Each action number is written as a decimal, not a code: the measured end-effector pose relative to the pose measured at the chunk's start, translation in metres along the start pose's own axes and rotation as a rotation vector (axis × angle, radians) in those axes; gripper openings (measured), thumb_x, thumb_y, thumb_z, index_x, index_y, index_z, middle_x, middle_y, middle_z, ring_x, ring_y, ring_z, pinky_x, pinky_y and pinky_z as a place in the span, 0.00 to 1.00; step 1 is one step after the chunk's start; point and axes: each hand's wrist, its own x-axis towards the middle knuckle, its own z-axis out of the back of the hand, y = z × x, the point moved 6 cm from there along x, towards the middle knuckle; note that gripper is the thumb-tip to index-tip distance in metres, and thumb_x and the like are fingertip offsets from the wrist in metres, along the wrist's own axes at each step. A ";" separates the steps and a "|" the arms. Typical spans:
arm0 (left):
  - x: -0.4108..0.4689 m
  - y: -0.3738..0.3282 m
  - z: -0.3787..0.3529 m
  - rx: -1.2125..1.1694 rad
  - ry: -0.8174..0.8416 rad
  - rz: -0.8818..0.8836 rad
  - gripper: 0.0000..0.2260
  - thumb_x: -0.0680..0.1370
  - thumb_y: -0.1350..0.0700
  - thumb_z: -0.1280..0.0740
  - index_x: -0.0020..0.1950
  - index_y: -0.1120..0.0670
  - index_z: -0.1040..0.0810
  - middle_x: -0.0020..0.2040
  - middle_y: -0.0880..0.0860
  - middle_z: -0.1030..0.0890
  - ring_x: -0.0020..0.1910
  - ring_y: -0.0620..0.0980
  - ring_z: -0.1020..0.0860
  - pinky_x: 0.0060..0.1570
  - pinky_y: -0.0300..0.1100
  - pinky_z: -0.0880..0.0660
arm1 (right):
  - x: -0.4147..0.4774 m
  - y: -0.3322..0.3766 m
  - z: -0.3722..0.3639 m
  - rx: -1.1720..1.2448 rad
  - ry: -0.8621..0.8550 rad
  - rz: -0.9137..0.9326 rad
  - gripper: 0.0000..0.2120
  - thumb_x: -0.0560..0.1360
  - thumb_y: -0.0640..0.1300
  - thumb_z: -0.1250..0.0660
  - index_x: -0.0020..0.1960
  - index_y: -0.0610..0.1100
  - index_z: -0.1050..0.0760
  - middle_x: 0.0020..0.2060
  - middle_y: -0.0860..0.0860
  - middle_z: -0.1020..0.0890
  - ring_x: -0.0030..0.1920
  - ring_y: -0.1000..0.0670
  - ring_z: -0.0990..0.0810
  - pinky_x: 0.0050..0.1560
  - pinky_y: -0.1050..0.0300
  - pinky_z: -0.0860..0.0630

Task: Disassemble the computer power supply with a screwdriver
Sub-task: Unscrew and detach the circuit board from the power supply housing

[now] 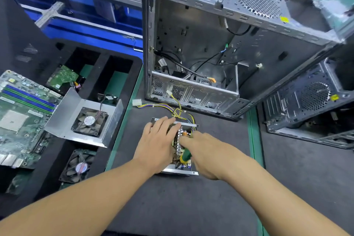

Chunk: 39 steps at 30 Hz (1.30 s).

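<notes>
A: So, what stands around the work?

B: Biggest is the open computer case (220,44), upright at the far side of the dark mat (182,207), with loose cables inside. A second case (310,101) sits to the right, well apart. On the left a black foam tray (118,67) holds a motherboard (21,113), a bent metal cover (67,113) carrying a fan, and nearer, a loose fan (79,166).

A: Anything in the way?

B: Mostly the hands themselves, which cover much of the power supply (180,172). A bundle of yellow and black wires (162,105) runs off its far edge and ends in a white plug (136,102) on the mat.

A: And where does the power supply lie?

B: Flat on the mat, just in front of the open case and under both hands. Its insides show in the gap between them.

A: The hands?

B: The left hand (159,140) lies flat on the left half, fingers straight, fingertips reaching the far edge. The right hand (205,153) is wrapped round the green and yellow handle of the screwdriver (186,156), which tilts down into the parts. The tip is hidden, so I cannot tell what it touches.
</notes>
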 end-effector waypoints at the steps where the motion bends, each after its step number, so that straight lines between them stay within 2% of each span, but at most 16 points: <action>1: -0.001 0.000 -0.001 -0.010 -0.004 0.005 0.32 0.65 0.57 0.34 0.71 0.51 0.29 0.71 0.50 0.29 0.71 0.55 0.32 0.60 0.52 0.34 | -0.001 0.004 -0.001 0.005 0.011 0.004 0.15 0.78 0.38 0.40 0.62 0.50 0.36 0.56 0.46 0.31 0.54 0.44 0.33 0.45 0.53 0.34; 3: -0.001 0.000 -0.004 -0.001 0.008 -0.002 0.32 0.66 0.55 0.33 0.72 0.51 0.30 0.72 0.51 0.30 0.72 0.54 0.33 0.63 0.53 0.36 | -0.003 0.009 -0.003 0.020 0.006 -0.025 0.10 0.81 0.49 0.40 0.61 0.53 0.36 0.55 0.48 0.31 0.58 0.43 0.31 0.46 0.52 0.35; 5: -0.001 0.002 -0.005 0.026 0.048 -0.004 0.33 0.68 0.51 0.33 0.74 0.51 0.33 0.74 0.51 0.33 0.75 0.54 0.38 0.68 0.55 0.39 | -0.006 0.013 0.001 -0.127 -0.086 -0.065 0.05 0.82 0.56 0.45 0.56 0.57 0.38 0.48 0.51 0.28 0.54 0.42 0.25 0.41 0.51 0.32; 7: 0.000 0.002 -0.007 0.045 0.070 -0.012 0.33 0.71 0.52 0.35 0.76 0.51 0.37 0.77 0.50 0.38 0.78 0.54 0.45 0.73 0.55 0.44 | -0.007 0.011 0.004 -0.263 -0.206 -0.118 0.09 0.84 0.56 0.50 0.56 0.52 0.36 0.47 0.50 0.22 0.48 0.41 0.20 0.34 0.53 0.34; 9: 0.000 0.000 -0.009 0.074 0.074 -0.038 0.32 0.74 0.53 0.37 0.78 0.52 0.39 0.79 0.51 0.42 0.79 0.55 0.49 0.74 0.55 0.47 | -0.008 0.008 0.001 -0.199 -0.241 -0.116 0.12 0.84 0.53 0.50 0.57 0.46 0.35 0.50 0.46 0.21 0.48 0.40 0.20 0.35 0.52 0.35; 12: 0.001 -0.003 -0.012 0.134 0.075 -0.090 0.31 0.76 0.53 0.41 0.80 0.55 0.44 0.81 0.54 0.50 0.79 0.60 0.54 0.75 0.56 0.51 | -0.013 0.006 -0.005 -0.015 -0.153 -0.039 0.08 0.82 0.46 0.44 0.59 0.44 0.36 0.55 0.46 0.30 0.53 0.40 0.27 0.47 0.48 0.32; 14: -0.001 -0.004 -0.017 0.151 0.090 -0.103 0.33 0.77 0.54 0.44 0.81 0.56 0.51 0.81 0.55 0.56 0.79 0.61 0.58 0.76 0.56 0.54 | -0.016 0.006 -0.008 0.037 -0.083 -0.010 0.10 0.80 0.43 0.42 0.59 0.43 0.37 0.53 0.49 0.36 0.54 0.43 0.31 0.51 0.54 0.36; 17: -0.006 -0.001 -0.020 0.122 0.092 -0.075 0.34 0.78 0.53 0.44 0.81 0.53 0.57 0.81 0.52 0.62 0.79 0.57 0.62 0.76 0.55 0.55 | -0.017 0.007 -0.007 0.155 -0.075 -0.098 0.12 0.80 0.47 0.41 0.60 0.43 0.37 0.52 0.49 0.37 0.57 0.42 0.31 0.53 0.52 0.33; 19: -0.007 -0.001 -0.020 0.097 0.098 -0.068 0.35 0.79 0.53 0.44 0.81 0.53 0.59 0.80 0.51 0.64 0.79 0.57 0.64 0.76 0.56 0.55 | -0.016 0.005 -0.004 0.010 -0.091 -0.197 0.12 0.83 0.52 0.46 0.63 0.48 0.38 0.52 0.46 0.34 0.55 0.41 0.28 0.48 0.47 0.30; 21: -0.007 -0.002 -0.020 0.085 0.101 -0.057 0.35 0.79 0.53 0.44 0.81 0.53 0.59 0.80 0.52 0.65 0.78 0.57 0.66 0.76 0.57 0.56 | -0.016 0.003 -0.001 -0.108 -0.091 -0.259 0.10 0.84 0.55 0.50 0.60 0.51 0.38 0.45 0.47 0.33 0.51 0.40 0.24 0.40 0.48 0.31; 24: -0.008 -0.005 -0.023 0.068 0.120 -0.029 0.36 0.78 0.51 0.44 0.80 0.54 0.60 0.80 0.52 0.66 0.78 0.58 0.67 0.75 0.58 0.56 | -0.015 0.007 0.000 0.033 -0.129 -0.204 0.10 0.83 0.54 0.48 0.51 0.47 0.43 0.46 0.45 0.28 0.44 0.38 0.24 0.38 0.48 0.33; 26: -0.008 -0.007 -0.024 0.076 0.129 -0.024 0.36 0.78 0.50 0.45 0.80 0.55 0.62 0.79 0.54 0.67 0.77 0.59 0.67 0.75 0.59 0.55 | -0.012 0.011 -0.002 0.138 -0.083 -0.139 0.07 0.81 0.45 0.43 0.55 0.45 0.40 0.53 0.45 0.31 0.47 0.40 0.27 0.43 0.47 0.30; 29: -0.008 -0.007 -0.025 0.072 0.119 -0.031 0.34 0.78 0.51 0.47 0.80 0.56 0.60 0.80 0.54 0.65 0.78 0.60 0.66 0.74 0.59 0.53 | -0.010 0.013 -0.005 0.223 -0.014 -0.125 0.13 0.76 0.39 0.41 0.59 0.45 0.38 0.55 0.47 0.35 0.58 0.44 0.33 0.53 0.46 0.29; 34: -0.007 -0.007 -0.024 0.029 0.120 -0.046 0.33 0.78 0.51 0.45 0.81 0.56 0.56 0.81 0.53 0.61 0.79 0.58 0.64 0.75 0.57 0.52 | -0.010 0.010 0.002 -0.160 -0.106 -0.264 0.13 0.84 0.54 0.49 0.61 0.46 0.38 0.49 0.44 0.29 0.46 0.39 0.25 0.31 0.52 0.38; 36: -0.006 -0.007 -0.022 0.024 0.116 -0.044 0.33 0.78 0.53 0.45 0.80 0.56 0.56 0.81 0.53 0.60 0.79 0.58 0.63 0.75 0.55 0.50 | -0.009 0.014 0.005 -0.043 -0.124 -0.201 0.11 0.84 0.52 0.49 0.58 0.45 0.40 0.45 0.46 0.28 0.44 0.39 0.24 0.35 0.49 0.34; 39: -0.006 -0.007 -0.022 0.007 0.108 -0.051 0.32 0.78 0.53 0.47 0.80 0.55 0.56 0.81 0.52 0.60 0.79 0.57 0.62 0.75 0.53 0.48 | -0.006 0.018 0.002 0.109 -0.047 -0.100 0.16 0.82 0.42 0.45 0.68 0.40 0.42 0.59 0.43 0.33 0.57 0.41 0.29 0.50 0.50 0.33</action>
